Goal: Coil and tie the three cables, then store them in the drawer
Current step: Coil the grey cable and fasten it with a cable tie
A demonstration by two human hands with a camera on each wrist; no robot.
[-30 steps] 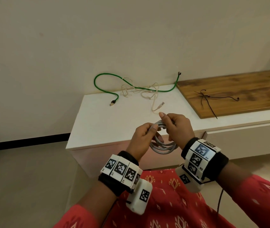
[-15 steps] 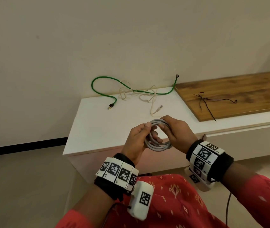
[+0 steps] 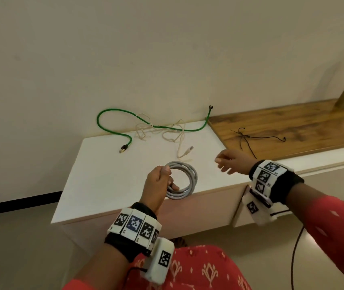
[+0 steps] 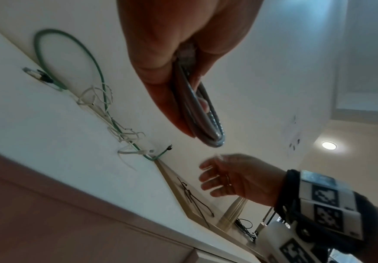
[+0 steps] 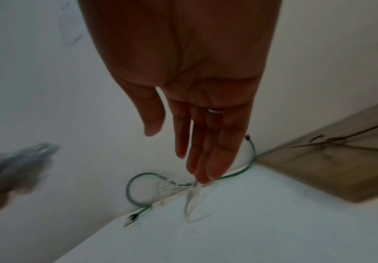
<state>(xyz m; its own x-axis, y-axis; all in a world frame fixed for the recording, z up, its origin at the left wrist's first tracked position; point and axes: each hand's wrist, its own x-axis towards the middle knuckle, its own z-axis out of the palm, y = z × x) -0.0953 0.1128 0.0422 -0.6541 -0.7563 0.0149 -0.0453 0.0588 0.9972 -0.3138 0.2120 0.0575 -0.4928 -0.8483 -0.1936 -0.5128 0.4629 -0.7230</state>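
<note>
We are observing the grey coiled cable (image 3: 184, 180) being held above the white cabinet top (image 3: 108, 174) — the left hand (image 3: 158, 181) is gripping one side of the coil. The right hand (image 3: 232, 161) is hovering beside it, fingers loosely spread, holding nothing. Green cable (image 3: 112, 110) and cream cable (image 3: 166, 132) are lying uncoiled near the wall — thin black ties (image 3: 248, 139) are resting on the wooden board (image 3: 305, 122).

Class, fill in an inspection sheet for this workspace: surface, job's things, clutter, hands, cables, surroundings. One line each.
Surface: white cabinet top; wooden board adjoins it on the right.
Job's things: grey cable coil, held, not tied; black ties on the board.
Clutter: nothing seen.
Hands: left hand grips the coil; right hand empty, fingers straight.
Cables: green cable and cream cable loose, tangled by the wall.
Surroundings: plain wall; drawer not identifiable.
</note>
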